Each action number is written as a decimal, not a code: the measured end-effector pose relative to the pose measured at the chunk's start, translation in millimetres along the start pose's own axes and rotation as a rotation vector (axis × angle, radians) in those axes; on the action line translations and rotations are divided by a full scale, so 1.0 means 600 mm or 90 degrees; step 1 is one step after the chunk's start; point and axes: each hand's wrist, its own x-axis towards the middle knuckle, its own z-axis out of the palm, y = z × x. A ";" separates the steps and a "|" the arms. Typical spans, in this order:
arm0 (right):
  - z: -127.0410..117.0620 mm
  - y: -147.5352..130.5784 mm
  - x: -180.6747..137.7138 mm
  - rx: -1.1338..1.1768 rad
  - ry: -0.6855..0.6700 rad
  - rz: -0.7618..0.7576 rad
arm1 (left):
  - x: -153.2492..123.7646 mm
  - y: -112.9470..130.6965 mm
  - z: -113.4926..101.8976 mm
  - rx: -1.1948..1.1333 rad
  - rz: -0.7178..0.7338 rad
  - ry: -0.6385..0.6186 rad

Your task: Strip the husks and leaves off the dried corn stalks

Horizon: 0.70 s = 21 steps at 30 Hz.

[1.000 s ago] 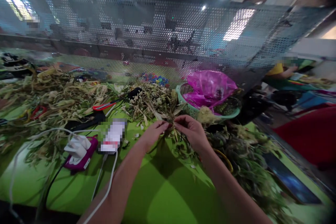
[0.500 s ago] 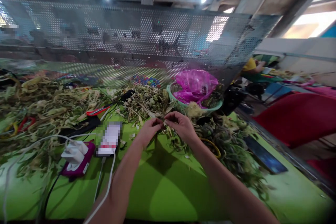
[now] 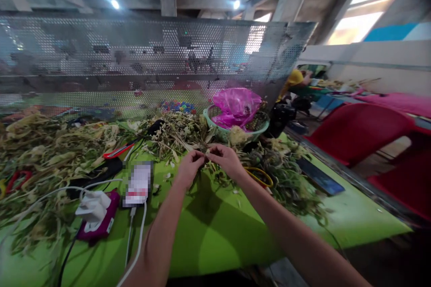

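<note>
My left hand (image 3: 189,167) and my right hand (image 3: 225,160) meet above the green table (image 3: 215,233), fingers pinched together on a thin green plant stem (image 3: 205,157). More stems and leaves hang below the hands (image 3: 215,175). A heap of dry green and pale plant trimmings (image 3: 182,132) lies just behind the hands. A teal basket (image 3: 232,132) with a pink plastic bag (image 3: 237,103) in it stands behind my right hand.
A phone (image 3: 138,184) on a white cable and a purple phone with a white charger (image 3: 97,215) lie at left. Red-handled scissors (image 3: 117,151) rest among the trimmings. A dark phone (image 3: 319,177) lies at right. A perforated metal screen (image 3: 151,58) backs the table. Red chairs (image 3: 360,132) stand right.
The view has swung right and up, showing more of the red chairs and the table's right end. Both hands stay pinched together on the stems, a little higher above the table.
</note>
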 end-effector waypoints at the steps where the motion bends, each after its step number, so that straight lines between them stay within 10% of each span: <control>1: 0.001 0.003 -0.005 -0.022 0.022 -0.012 | -0.001 -0.002 0.001 0.027 0.011 -0.002; 16: -0.055 0.014 -0.015 0.033 0.153 -0.002 | -0.003 0.018 -0.014 0.115 0.031 0.080; 21: -0.068 -0.077 -0.053 -0.064 0.072 -0.069 | -0.004 0.033 -0.026 0.101 0.001 0.164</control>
